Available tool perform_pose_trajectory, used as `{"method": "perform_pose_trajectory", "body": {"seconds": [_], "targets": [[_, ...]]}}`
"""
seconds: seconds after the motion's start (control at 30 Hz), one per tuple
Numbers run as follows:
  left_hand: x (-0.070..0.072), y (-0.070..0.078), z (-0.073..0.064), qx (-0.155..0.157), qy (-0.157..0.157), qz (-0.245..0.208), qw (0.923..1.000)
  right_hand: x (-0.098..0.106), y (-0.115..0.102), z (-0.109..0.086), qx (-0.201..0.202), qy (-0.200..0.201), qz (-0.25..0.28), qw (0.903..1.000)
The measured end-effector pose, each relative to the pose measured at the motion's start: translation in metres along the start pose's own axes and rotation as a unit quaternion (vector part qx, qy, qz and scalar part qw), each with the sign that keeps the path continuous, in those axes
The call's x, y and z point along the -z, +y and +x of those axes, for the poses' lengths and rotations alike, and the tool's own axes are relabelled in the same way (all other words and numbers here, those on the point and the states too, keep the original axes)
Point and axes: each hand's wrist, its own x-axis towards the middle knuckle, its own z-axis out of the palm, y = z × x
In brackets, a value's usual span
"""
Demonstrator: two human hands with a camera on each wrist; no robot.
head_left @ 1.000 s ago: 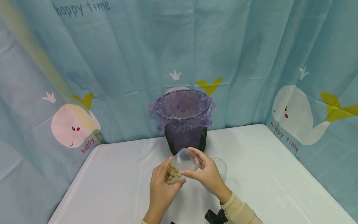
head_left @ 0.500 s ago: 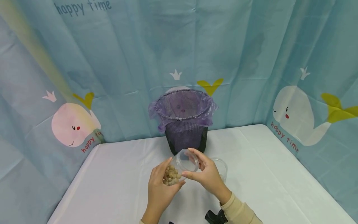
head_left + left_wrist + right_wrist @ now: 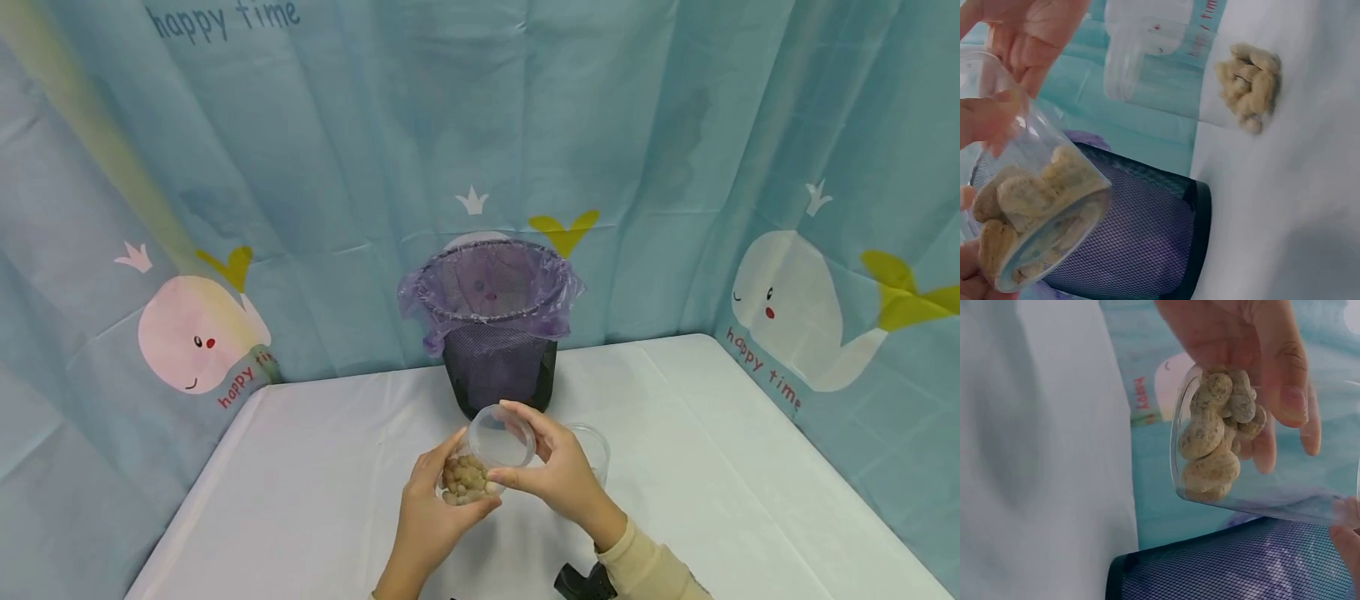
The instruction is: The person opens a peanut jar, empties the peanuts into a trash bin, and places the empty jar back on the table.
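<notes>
A clear plastic jar [image 3: 480, 479] with unshelled peanuts [image 3: 1210, 437] at its bottom is held tilted over the table by both hands. My left hand [image 3: 435, 508] grips its lower body, fingers on one side and thumb on the other. My right hand [image 3: 558, 467] pinches the round top end, thumb and fingertips at the rim; I cannot tell whether a lid is on it. A second clear jar [image 3: 1166, 75], also with peanuts in its base, stands upright on the table, partly hidden behind my right hand in the head view.
A black mesh bin [image 3: 498, 367] lined with a purple plastic bag [image 3: 555, 312] stands at the back of the white table [image 3: 322, 483]. Behind it hangs a blue printed curtain [image 3: 360, 167]. A black object [image 3: 585, 581] lies near my right sleeve [image 3: 652, 567].
The jar has tipped so its round top faces more toward the head camera. Both hands have shifted slightly down with it, keeping their holds. The bin and second jar stay put.
</notes>
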Motion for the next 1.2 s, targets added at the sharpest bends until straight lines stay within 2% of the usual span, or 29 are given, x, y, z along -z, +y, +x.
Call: {"method": "perform_pose_trajectory", "body": {"seconds": [0.1,0.27,0.43,0.67,0.83,1.07,1.2], "targets": [[0.001,0.002,0.001,0.005,-0.013,0.001,0.9999,0.002,0.001,0.0,-0.003,-0.004,0.01,0.9999],[0.0,0.001,0.006,-0.043,-0.012,0.043,0.9981,0.005,0.005,0.0,-0.011,-0.014,0.041,0.999],[0.001,-0.001,0.007,-0.095,0.017,0.074,0.9926,0.009,0.002,-0.001,-0.032,-0.014,0.021,0.9992],[0.001,-0.002,0.008,-0.151,0.071,0.128,0.9776,0.013,-0.01,0.004,-0.062,0.018,0.014,0.9978],[-0.001,-0.003,0.008,-0.162,0.084,0.144,0.9725,0.012,-0.015,0.006,-0.094,0.032,-0.007,0.9951],[-0.001,-0.001,0.007,-0.179,0.091,0.158,0.9668,0.01,-0.015,0.007,-0.128,0.032,-0.064,0.9892],[-0.001,0.0,0.007,-0.183,0.092,0.161,0.9654,0.009,-0.016,0.007,-0.141,0.03,-0.076,0.9866]]}}
